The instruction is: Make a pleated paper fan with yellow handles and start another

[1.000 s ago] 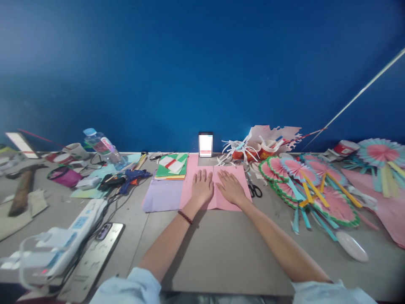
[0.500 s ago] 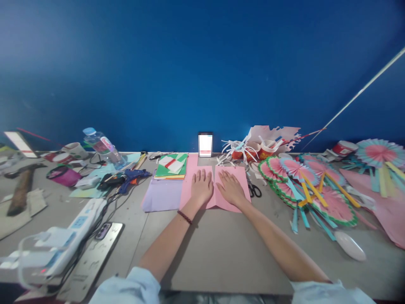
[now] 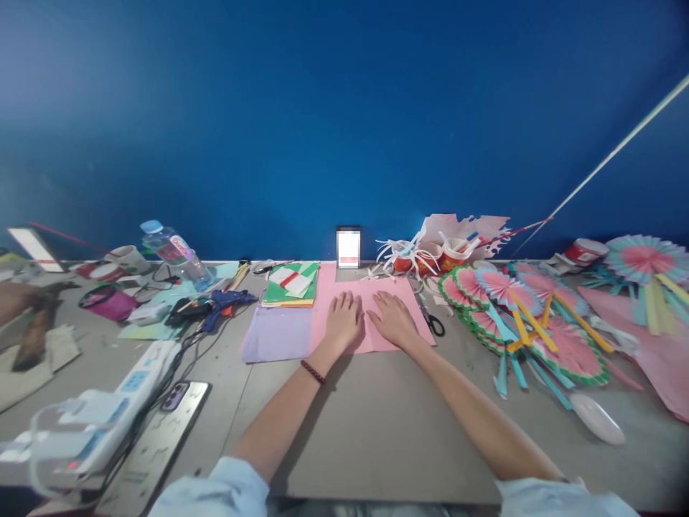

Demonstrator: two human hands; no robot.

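Observation:
A pink sheet of paper (image 3: pixel 377 342) lies on the grey table in front of me, a crease running down its middle. My left hand (image 3: pixel 345 319) rests palm down on its left half, fingers stretched out. On the right half, my right hand (image 3: pixel 394 318) also lies flat with its fingers spread. Neither hand grips anything. Left of the sheet are a purple sheet (image 3: pixel 280 336) and a stack of coloured paper topped by green (image 3: pixel 280 289). Black-handled scissors (image 3: pixel 437 326) stick out by the pink sheet's right edge.
Paper fans (image 3: pixel 565 345) and a white spoon-shaped piece (image 3: pixel 597 418) lie to the right. Paper cups (image 3: pixel 455 255) stand behind. On the left are a power strip (image 3: pixel 134 380), a phone (image 3: pixel 175 424), a bottle (image 3: pixel 177 251) and a hammer (image 3: pixel 35 337), with a blurred hand (image 3: pixel 15 301) over it.
The pink paper has flattened: the gap along its middle has closed, and its right edge has shifted right. My hands stay nearly in place. A blurred hand has appeared at the hammer.

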